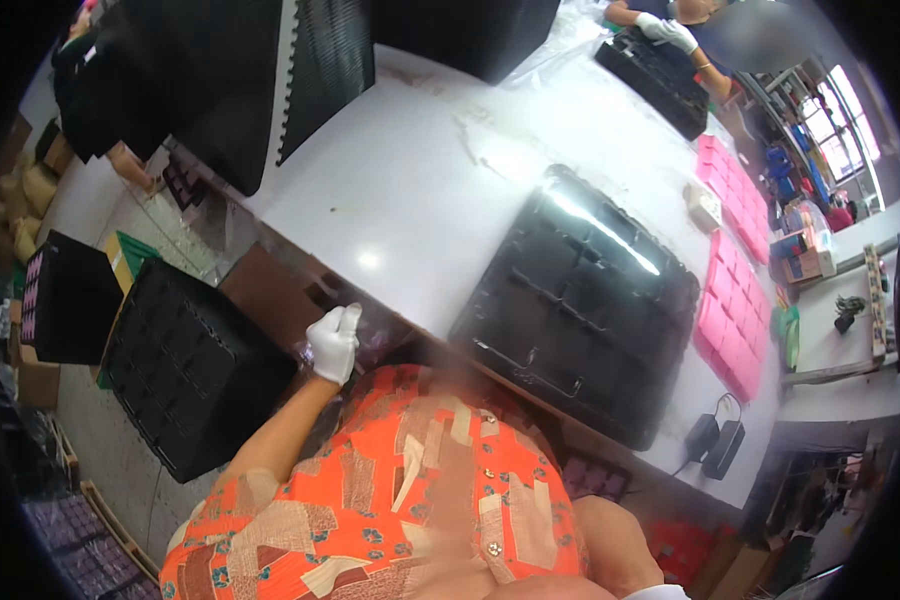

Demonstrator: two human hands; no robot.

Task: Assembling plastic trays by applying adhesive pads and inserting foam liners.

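Observation:
My left hand (332, 343), in a white glove, is beside the near left edge of the white table. Its fingers are bent and pressed together; whether anything is between them I cannot make out. Shiny clear plastic shows near the wrist and past the fingers. Only a white edge of my right hand's glove (660, 592) shows at the lower rim, below the bent arm; its fingers are out of sight. A black plastic tray with square compartments (580, 310) lies on the table in front of me, partly over the near edge, with glare across it.
Pink segmented pads (732, 315) lie right of the tray, beside a small white block (703, 207) and a black power adapter (722, 448). Stacked black trays (195, 370) stand at left. Tall black panels (230, 90) rise behind. A co-worker's gloved hands (667, 33) touch a black tray.

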